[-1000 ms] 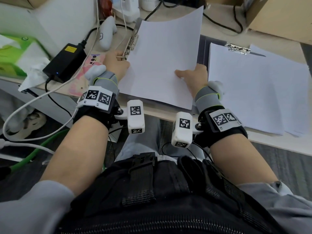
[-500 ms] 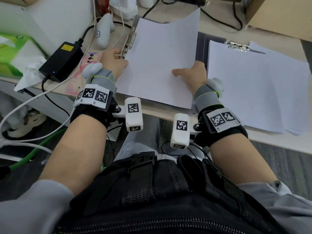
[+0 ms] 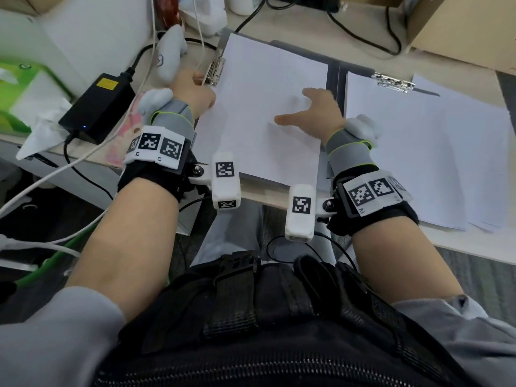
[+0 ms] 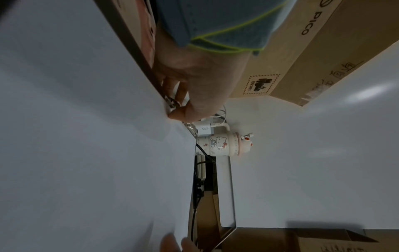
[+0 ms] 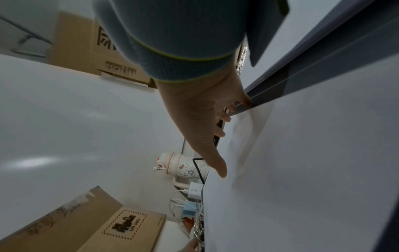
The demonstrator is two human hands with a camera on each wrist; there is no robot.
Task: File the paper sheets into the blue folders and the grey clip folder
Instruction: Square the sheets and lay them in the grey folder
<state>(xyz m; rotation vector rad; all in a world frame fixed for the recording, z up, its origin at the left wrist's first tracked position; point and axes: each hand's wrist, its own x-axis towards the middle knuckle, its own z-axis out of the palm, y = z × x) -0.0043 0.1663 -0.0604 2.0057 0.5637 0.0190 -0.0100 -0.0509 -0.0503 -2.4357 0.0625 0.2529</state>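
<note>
A white sheet point(image 3: 268, 113) lies flat in an open dark folder point(image 3: 333, 88) at the desk's middle. The folder's metal clip point(image 3: 216, 71) runs along the sheet's left edge. My left hand point(image 3: 195, 89) grips that clip; in the left wrist view its thumb and curled fingers point(image 4: 179, 105) pinch the metal. My right hand point(image 3: 304, 107) is over the sheet's right part, fingers straight and spread, thumb out to the left point(image 5: 220, 168). To the right, a clip folder with a silver clamp point(image 3: 392, 82) holds a paper stack point(image 3: 418, 152).
A black power adapter point(image 3: 97, 107), white cables and a green tissue box point(image 3: 16, 88) crowd the desk's left end. Cardboard boxes point(image 3: 460, 29) stand at the back right. A cartoon mug point(image 4: 220, 143) and chargers sit behind the folder. The desk's front edge point(image 3: 262, 196) is close to my wrists.
The sheet's raised far edge has settled flat into the folder. My right hand has lifted from pressing the sheet and spread its fingers. My left hand stays at the clip.
</note>
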